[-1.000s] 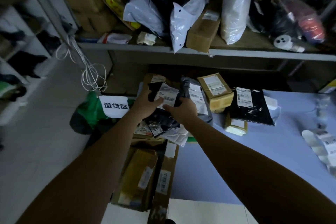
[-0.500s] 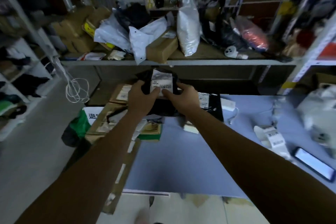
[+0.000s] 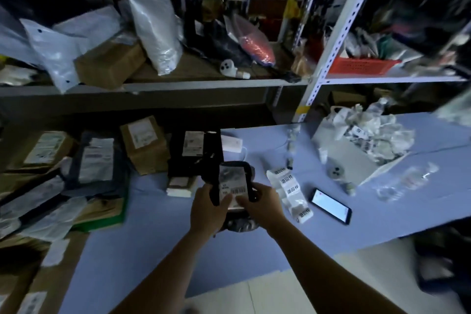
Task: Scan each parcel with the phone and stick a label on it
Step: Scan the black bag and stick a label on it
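Observation:
A small black parcel [image 3: 233, 181] with a white shipping slip is held over the blue table [image 3: 158, 250]. My left hand [image 3: 209, 209] grips its left edge, thumb on the slip. My right hand [image 3: 262, 205] grips its right edge. A strip of white printed labels [image 3: 290, 191] lies just right of my hands. The phone [image 3: 330, 206], screen lit, lies flat on the table beyond the labels. Several more parcels [image 3: 145, 143] lie in a pile at the left.
A white box [image 3: 356, 160] stuffed with crumpled label backing stands at the back right. A white charger [image 3: 230, 143] with a cable lies behind the parcel. Metal shelving [image 3: 328, 41] with bags and boxes rises behind the table. Flat cardboard [image 3: 35, 278] lies at the lower left.
Both hands have carried the black parcel from the pile at the left to the middle of the table, near the labels and phone. The view has swung right.

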